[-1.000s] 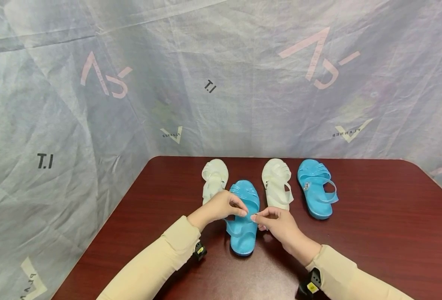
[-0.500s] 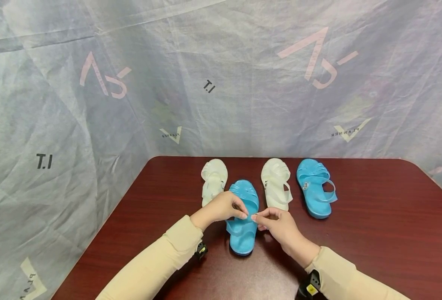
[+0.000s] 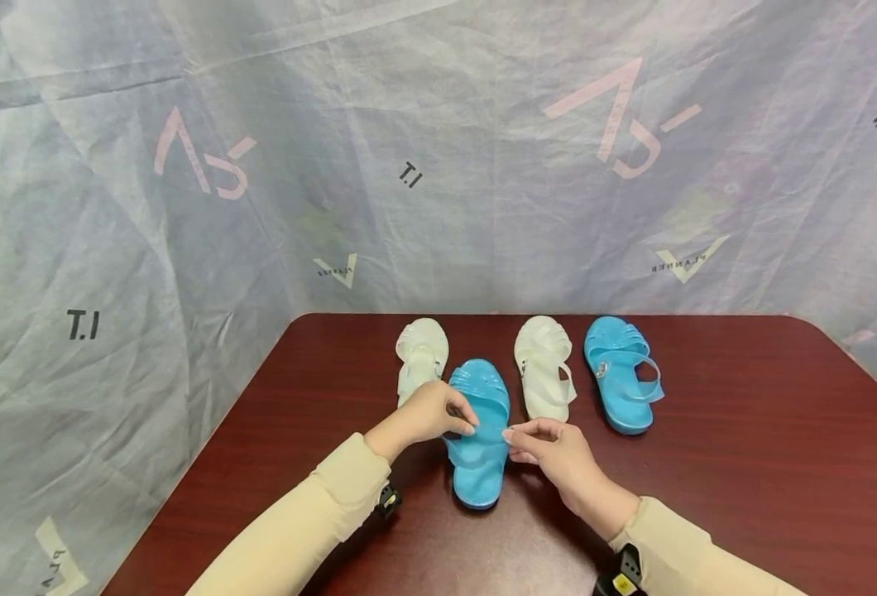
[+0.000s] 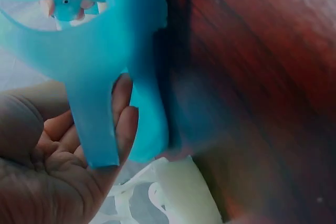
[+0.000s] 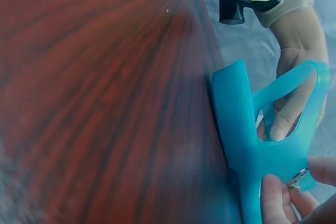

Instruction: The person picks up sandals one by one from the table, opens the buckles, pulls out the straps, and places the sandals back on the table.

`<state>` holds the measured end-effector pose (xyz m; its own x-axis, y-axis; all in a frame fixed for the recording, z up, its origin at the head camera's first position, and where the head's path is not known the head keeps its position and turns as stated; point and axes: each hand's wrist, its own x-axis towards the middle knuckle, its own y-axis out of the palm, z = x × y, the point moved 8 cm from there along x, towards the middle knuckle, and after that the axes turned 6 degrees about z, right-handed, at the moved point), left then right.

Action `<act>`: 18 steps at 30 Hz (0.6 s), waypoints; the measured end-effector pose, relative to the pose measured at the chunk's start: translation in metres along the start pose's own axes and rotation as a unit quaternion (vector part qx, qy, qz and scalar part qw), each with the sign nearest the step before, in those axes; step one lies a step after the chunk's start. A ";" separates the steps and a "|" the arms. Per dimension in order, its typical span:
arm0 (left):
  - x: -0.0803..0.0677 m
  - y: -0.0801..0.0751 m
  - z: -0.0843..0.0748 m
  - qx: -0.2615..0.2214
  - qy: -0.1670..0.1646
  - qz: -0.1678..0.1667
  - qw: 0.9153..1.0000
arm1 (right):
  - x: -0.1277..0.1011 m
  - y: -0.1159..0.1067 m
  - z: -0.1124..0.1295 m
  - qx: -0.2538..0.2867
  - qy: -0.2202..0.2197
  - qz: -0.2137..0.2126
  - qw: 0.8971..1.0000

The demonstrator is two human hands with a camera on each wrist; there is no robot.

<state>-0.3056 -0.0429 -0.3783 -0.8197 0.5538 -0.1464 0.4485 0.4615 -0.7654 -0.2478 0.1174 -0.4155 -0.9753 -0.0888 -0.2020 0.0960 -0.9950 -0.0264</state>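
A blue jelly sandal [image 3: 483, 463] stands on the table between both hands, toe pointing away. My right hand [image 3: 558, 451] pinches its side strap at the small metal buckle [image 5: 299, 179], thumb and fingers on either side of it. My left hand [image 3: 425, 414] hovers over the sandal's left side, its fingers loosely bent and nothing seen between them. In the left wrist view the loose strap end [image 4: 97, 135] hangs in front of the left hand's fingers [image 4: 126, 127] and covers part of the thumb.
Two white sandals stand behind, one at left [image 3: 421, 343] partly covered by the left hand, another [image 3: 544, 368] at right. A second blue sandal [image 3: 620, 372] is farther right. The dark red table [image 3: 714, 463] backs onto a grey cloth [image 3: 438, 232].
The hands have drawn apart a little: the left hand has shifted left, the right hand slightly right. The whole head view has also drifted a bit. The sandals stay in place.
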 end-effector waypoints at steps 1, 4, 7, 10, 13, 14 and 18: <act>-0.001 0.000 0.002 -0.001 -0.005 -0.001 1.000 | 0.000 0.000 0.000 0.000 0.001 0.001 1.000; -0.003 -0.001 0.002 0.000 -0.007 -0.006 1.000 | -0.001 0.000 0.001 -0.005 -0.001 0.004 1.000; -0.003 -0.001 0.000 -0.004 0.000 -0.003 1.000 | -0.001 0.000 0.002 -0.015 0.000 0.003 1.000; -0.003 0.001 -0.003 -0.023 0.013 0.012 1.000 | -0.001 0.001 0.003 -0.029 0.000 -0.001 1.000; -0.001 0.003 -0.008 -0.058 0.029 0.026 0.998 | -0.001 0.003 0.005 -0.052 -0.007 -0.004 0.999; 0.000 0.004 -0.010 -0.076 0.033 0.030 0.996 | -0.001 0.003 0.006 -0.060 -0.008 -0.005 0.998; 0.004 0.004 -0.012 -0.142 0.026 0.030 0.989 | 0.000 0.006 0.008 -0.082 -0.006 -0.006 0.997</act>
<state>-0.3033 -0.0310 -0.3744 -0.7723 0.6178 -0.1477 0.5839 0.5989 -0.5480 -0.2491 0.1108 -0.4079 -0.9790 -0.0779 -0.1884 0.1138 -0.9755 -0.1882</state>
